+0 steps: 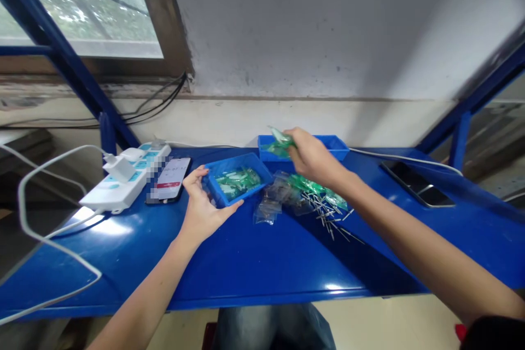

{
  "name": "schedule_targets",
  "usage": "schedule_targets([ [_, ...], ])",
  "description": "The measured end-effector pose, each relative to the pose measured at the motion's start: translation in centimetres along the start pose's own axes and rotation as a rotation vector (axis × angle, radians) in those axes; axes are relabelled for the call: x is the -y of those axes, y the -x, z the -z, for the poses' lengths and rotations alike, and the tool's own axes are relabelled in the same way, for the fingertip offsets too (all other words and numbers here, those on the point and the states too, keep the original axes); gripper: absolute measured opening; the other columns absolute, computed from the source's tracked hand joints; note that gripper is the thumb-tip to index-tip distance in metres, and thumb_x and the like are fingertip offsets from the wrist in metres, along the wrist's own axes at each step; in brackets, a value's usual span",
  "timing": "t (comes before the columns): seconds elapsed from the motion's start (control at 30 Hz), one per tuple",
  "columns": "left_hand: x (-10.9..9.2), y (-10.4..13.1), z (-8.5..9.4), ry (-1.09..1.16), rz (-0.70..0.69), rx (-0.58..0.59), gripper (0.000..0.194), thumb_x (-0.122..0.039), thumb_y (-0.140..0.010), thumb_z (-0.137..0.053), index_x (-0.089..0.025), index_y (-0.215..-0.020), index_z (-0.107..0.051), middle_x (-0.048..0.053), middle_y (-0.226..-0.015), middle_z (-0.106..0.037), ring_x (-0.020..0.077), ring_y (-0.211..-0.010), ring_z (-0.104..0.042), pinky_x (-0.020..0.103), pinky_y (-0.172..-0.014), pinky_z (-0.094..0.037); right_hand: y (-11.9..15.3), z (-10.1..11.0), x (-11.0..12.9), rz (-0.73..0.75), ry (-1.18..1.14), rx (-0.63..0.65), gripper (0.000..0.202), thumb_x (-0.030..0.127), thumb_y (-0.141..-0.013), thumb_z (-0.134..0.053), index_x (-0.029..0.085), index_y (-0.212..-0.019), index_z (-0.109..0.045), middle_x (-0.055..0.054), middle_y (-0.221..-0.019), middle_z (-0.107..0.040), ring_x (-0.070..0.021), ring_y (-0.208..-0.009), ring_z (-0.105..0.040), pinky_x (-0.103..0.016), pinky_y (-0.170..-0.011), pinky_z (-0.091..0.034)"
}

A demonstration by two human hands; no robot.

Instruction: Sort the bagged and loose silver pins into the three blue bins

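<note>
My left hand (200,202) grips the left side of a small blue plastic bin (262,168), thumb along its front edge. The bin is tilted toward me, and green-and-clear packets (238,181) lie inside it. My right hand (309,156) is closed on some green plastic packets (281,143), raised in front of a second blue bin (334,145) by the wall. Below my right wrist lies a pile of thin metal pins (328,216) that look like rivets, with more green packets behind. Small clear bags (270,202) with brownish contents lie between the bin and the pins.
A white power strip (118,183) with a plugged-in charger and a looping white cable (61,251) sits at the left. Beside it rests a phone (172,178) with a lit screen. Another phone (418,183), dark, lies at the right. Blue frame posts (74,60) slope up on both sides.
</note>
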State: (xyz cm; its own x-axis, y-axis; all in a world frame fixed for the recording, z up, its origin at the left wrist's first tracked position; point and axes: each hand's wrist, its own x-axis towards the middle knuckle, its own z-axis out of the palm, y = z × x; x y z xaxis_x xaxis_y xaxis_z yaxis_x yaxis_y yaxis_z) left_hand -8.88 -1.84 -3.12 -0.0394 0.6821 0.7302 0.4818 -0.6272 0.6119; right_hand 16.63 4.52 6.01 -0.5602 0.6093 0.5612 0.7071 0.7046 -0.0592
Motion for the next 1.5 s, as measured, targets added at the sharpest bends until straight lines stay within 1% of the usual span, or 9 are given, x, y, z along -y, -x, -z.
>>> schedule_targets([
  [0.2, -0.3, 0.1, -0.2, -0.012, -0.021, 0.004, 0.089, -0.026, -0.052, -0.084, -0.028, -0.118, -0.025, 0.011, -0.128, -0.028, 0.0308, -0.128, -0.034, 0.044, -0.090, -0.049, 7.0, -0.2, -2.4, -0.207, 0.479, 0.199, 0.034, 0.017, -0.091, -0.028, 0.010, -0.116, -0.051, -0.016, -0.097, -0.058, -0.0276, -0.089, -0.050, -0.038, -0.071, -0.036],
  [0.4, -0.3, 0.2, -0.1, -0.018, -0.030, 0.014, 0.089, -0.025, -0.052, -0.084, -0.028, -0.118, -0.025, 0.012, -0.129, -0.027, 0.0310, -0.129, -0.033, 0.045, -0.091, -0.049, 10.4, -2.7, -0.9, -0.259, 0.288, 0.248, 0.058, 0.052, -0.091, -0.030, 0.014, -0.134, -0.038, -0.016, -0.116, -0.051, -0.0304, -0.101, -0.046, -0.041, -0.078, -0.039],
  [0.6, -0.3, 0.2, 0.0, -0.036, -0.047, 0.050, 0.088, -0.024, -0.054, -0.083, -0.028, -0.119, -0.024, 0.013, -0.133, -0.025, 0.0321, -0.133, -0.027, 0.043, -0.090, -0.050, 11.0, -2.8, -0.5, -0.188, 0.149, 0.191, 0.059, 0.053, -0.090, -0.030, 0.017, -0.137, -0.037, -0.016, -0.128, -0.043, -0.0307, -0.118, -0.036, -0.048, -0.092, -0.033],
  [0.87, -0.6, 0.2, 0.1, -0.051, -0.040, 0.056, 0.088, -0.026, -0.055, -0.082, -0.028, -0.121, -0.024, 0.014, -0.135, -0.024, 0.0331, -0.135, -0.025, 0.044, -0.089, -0.050, 9.5, -2.5, -0.2, -0.205, 0.031, 0.106, 0.043, 0.043, -0.093, -0.031, 0.020, -0.124, -0.051, -0.013, -0.118, -0.050, -0.0288, -0.114, -0.040, -0.047, -0.090, -0.037],
  [1.07, -0.9, 0.2, 0.0, -0.065, -0.131, 0.055, 0.086, -0.023, -0.055, -0.083, -0.028, -0.118, -0.025, 0.015, -0.135, -0.026, 0.0333, -0.130, -0.034, 0.049, -0.091, -0.049, 5.4, -2.0, 4.6, -0.075, -0.291, 0.058, 0.037, 0.038, -0.091, -0.042, 0.017, -0.119, -0.052, -0.013, -0.111, -0.055, -0.0245, -0.103, -0.050, -0.044, -0.090, -0.041],
  [1.13, -1.2, 0.2, -0.1, -0.069, -0.182, 0.077, 0.083, -0.023, -0.055, -0.083, -0.028, -0.115, -0.026, 0.016, -0.135, -0.027, 0.0344, -0.129, -0.036, 0.050, -0.089, -0.050, 3.2, -2.4, 5.5, -0.079, -0.376, 0.139, 0.053, 0.044, -0.085, -0.051, 0.018, -0.131, -0.042, -0.014, -0.121, -0.049, -0.0264, -0.111, -0.048, -0.046, -0.093, -0.041],
  [1.23, -1.5, 0.0, -0.1, -0.070, -0.249, 0.099, 0.078, -0.023, -0.056, -0.083, -0.028, -0.112, -0.028, 0.014, -0.135, -0.029, 0.0349, -0.128, -0.037, 0.052, -0.090, -0.049, 0.1, -3.4, 5.4, -0.030, -0.452, 0.447, 0.083, 0.057, -0.073, -0.061, 0.021, -0.140, -0.029, -0.015, -0.136, -0.036, -0.0316, -0.124, -0.037, -0.050, -0.098, -0.038],
  [1.33, -1.3, 0.1, 0.0, -0.043, -0.249, 0.067, 0.076, -0.023, -0.058, -0.081, -0.029, -0.111, -0.028, 0.013, -0.135, -0.029, 0.0341, -0.129, -0.036, 0.054, -0.094, -0.045, -1.6, -4.3, 5.4, -0.020, -0.442, 0.591, 0.086, 0.064, -0.069, -0.061, 0.027, -0.140, -0.030, -0.013, -0.137, -0.036, -0.0342, -0.125, -0.034, -0.052, -0.098, -0.035],
  [1.5, -0.3, 0.4, 0.3, -0.018, -0.199, 0.051, 0.079, -0.024, -0.055, -0.081, -0.029, -0.112, -0.026, 0.014, -0.135, -0.028, 0.0340, -0.130, -0.034, 0.057, -0.095, -0.043, -1.3, -5.8, 7.6, 0.053, -0.383, 0.365, 0.049, 0.045, -0.084, -0.052, 0.029, -0.130, -0.044, -0.007, -0.115, -0.051, -0.0258, -0.108, -0.043, -0.047, -0.091, -0.038],
])
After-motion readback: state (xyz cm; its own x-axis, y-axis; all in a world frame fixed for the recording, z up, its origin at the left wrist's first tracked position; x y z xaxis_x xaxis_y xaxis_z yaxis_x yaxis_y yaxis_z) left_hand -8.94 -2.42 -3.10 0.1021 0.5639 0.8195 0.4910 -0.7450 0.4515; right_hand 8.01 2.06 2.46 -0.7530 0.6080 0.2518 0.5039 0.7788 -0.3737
